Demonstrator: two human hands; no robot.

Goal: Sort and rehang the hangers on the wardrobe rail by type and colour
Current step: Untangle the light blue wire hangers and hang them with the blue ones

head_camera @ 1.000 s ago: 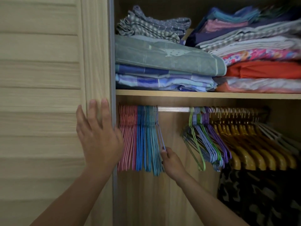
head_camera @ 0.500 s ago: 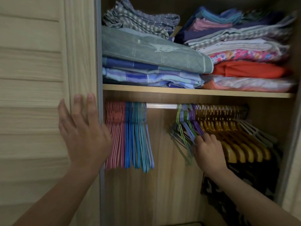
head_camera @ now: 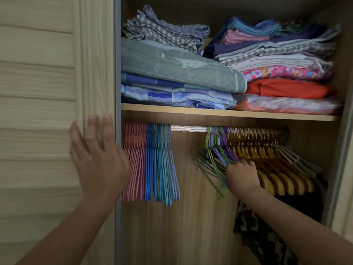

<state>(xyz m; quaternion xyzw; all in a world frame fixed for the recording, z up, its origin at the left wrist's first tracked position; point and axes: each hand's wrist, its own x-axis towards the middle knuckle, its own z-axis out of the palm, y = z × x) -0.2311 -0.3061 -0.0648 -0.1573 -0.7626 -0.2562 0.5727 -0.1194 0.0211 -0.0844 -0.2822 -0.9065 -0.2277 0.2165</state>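
A metal rail [head_camera: 188,128] runs under the shelf. At its left end hang pink wire hangers [head_camera: 133,161], then blue and teal wire hangers [head_camera: 162,165], tightly packed. After a bare gap comes a mixed bunch of green, purple and grey wire hangers [head_camera: 214,159], then yellow wooden hangers [head_camera: 271,169] and white hangers [head_camera: 299,159]. My right hand [head_camera: 241,174] reaches into the mixed bunch, its fingers curled among the purple wires. My left hand [head_camera: 95,159] lies flat with fingers spread on the wardrobe door's edge [head_camera: 97,73].
A wooden shelf [head_camera: 229,112] above the rail carries stacks of folded fabric [head_camera: 179,73]. A camouflage garment [head_camera: 256,236] hangs below the yellow hangers. The slatted door [head_camera: 38,92] fills the left side; the wardrobe's right wall [head_camera: 342,150] is close.
My right hand left the blue hangers at the left and moved right into the mixed bunch, where it now curls among the purple wires. My left hand stayed on the door.
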